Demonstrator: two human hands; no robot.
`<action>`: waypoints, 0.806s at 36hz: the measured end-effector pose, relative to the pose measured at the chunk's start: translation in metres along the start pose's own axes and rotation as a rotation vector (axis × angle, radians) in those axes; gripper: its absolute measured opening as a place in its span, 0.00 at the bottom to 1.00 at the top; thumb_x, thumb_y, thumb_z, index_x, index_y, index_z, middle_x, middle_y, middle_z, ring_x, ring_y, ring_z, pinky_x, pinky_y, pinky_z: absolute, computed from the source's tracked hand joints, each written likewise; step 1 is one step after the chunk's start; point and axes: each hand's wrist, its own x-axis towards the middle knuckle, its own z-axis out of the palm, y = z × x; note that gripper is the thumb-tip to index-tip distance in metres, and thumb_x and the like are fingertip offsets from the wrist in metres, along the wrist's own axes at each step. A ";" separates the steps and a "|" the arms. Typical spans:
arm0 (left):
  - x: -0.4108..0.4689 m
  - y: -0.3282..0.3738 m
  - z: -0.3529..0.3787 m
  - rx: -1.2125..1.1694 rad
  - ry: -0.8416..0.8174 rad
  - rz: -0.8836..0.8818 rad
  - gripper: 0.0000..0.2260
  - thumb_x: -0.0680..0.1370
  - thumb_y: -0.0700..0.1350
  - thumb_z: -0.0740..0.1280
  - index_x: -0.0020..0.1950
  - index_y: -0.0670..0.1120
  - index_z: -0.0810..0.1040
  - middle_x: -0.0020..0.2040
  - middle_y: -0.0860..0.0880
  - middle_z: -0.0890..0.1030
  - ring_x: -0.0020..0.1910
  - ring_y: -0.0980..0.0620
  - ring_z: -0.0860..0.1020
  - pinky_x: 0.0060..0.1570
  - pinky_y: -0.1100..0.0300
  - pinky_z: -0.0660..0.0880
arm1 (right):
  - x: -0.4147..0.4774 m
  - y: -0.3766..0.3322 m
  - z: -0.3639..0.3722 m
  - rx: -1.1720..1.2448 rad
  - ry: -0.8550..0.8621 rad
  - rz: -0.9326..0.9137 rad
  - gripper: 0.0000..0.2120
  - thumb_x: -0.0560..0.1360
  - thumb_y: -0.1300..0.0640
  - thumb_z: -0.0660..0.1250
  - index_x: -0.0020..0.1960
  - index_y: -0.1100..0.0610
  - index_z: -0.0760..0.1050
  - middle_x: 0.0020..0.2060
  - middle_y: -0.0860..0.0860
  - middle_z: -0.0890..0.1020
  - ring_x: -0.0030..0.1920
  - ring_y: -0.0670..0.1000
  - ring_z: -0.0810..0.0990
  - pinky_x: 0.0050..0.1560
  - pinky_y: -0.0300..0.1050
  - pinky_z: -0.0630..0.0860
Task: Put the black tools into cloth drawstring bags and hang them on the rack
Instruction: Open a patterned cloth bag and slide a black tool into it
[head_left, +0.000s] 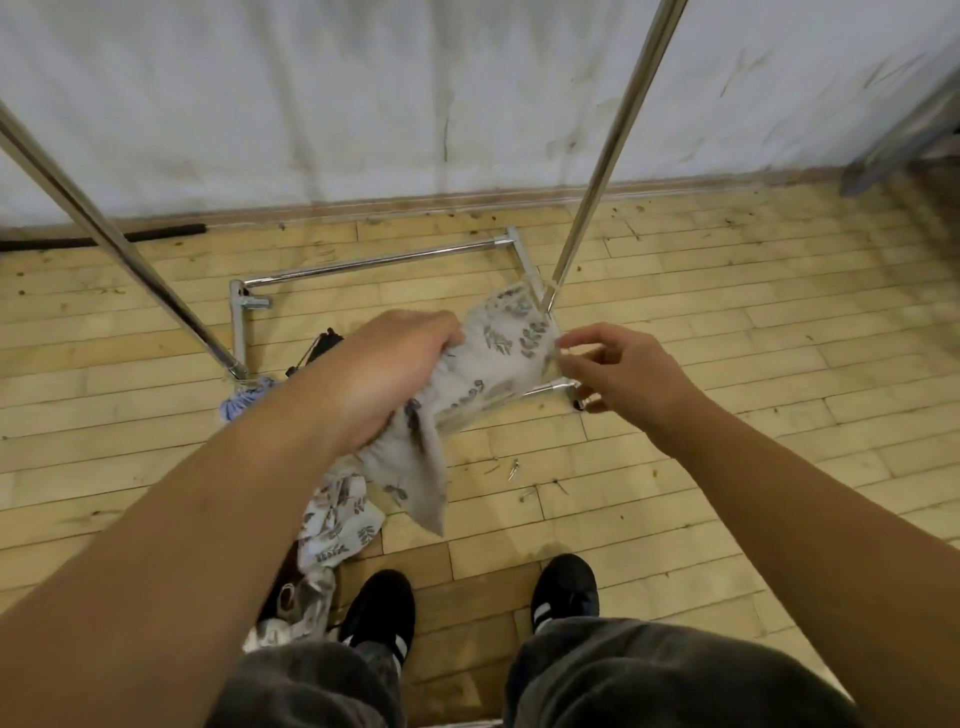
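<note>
Cloth bag (498, 358) was bunched in your left hand (384, 374); your right hand (608, 364) pinched its edge. You seemed to be opening it; next, spread its mouth wide.

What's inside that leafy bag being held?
Only the leaf-printed outside of the cloth bag is visible; the left hand grips its bunched end, the right hand pinches its far edge. Any contents are covered.

Bag (498, 364) over rack base (363, 265); other bags (337, 525) on floor (727, 415), left of shoes (379, 608)
</note>
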 end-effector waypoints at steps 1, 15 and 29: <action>0.005 0.000 -0.004 0.057 0.004 0.013 0.22 0.64 0.61 0.65 0.46 0.46 0.81 0.48 0.43 0.85 0.49 0.44 0.83 0.60 0.47 0.75 | 0.004 0.011 0.001 -0.043 -0.013 0.014 0.09 0.79 0.55 0.72 0.59 0.51 0.81 0.47 0.54 0.86 0.41 0.50 0.85 0.48 0.52 0.84; 0.076 -0.107 -0.023 0.237 -0.058 -0.088 0.03 0.80 0.52 0.71 0.51 0.58 0.85 0.45 0.59 0.87 0.43 0.59 0.85 0.44 0.60 0.77 | 0.069 0.224 0.057 -0.392 0.007 0.310 0.08 0.78 0.52 0.71 0.57 0.51 0.82 0.51 0.50 0.84 0.48 0.49 0.81 0.40 0.38 0.73; 0.116 -0.185 0.019 0.087 -0.006 -0.259 0.02 0.74 0.53 0.76 0.44 0.61 0.86 0.42 0.53 0.89 0.44 0.50 0.87 0.50 0.48 0.81 | 0.123 0.318 0.100 -0.633 -0.087 0.284 0.13 0.80 0.55 0.69 0.64 0.54 0.77 0.58 0.54 0.78 0.55 0.51 0.78 0.54 0.43 0.76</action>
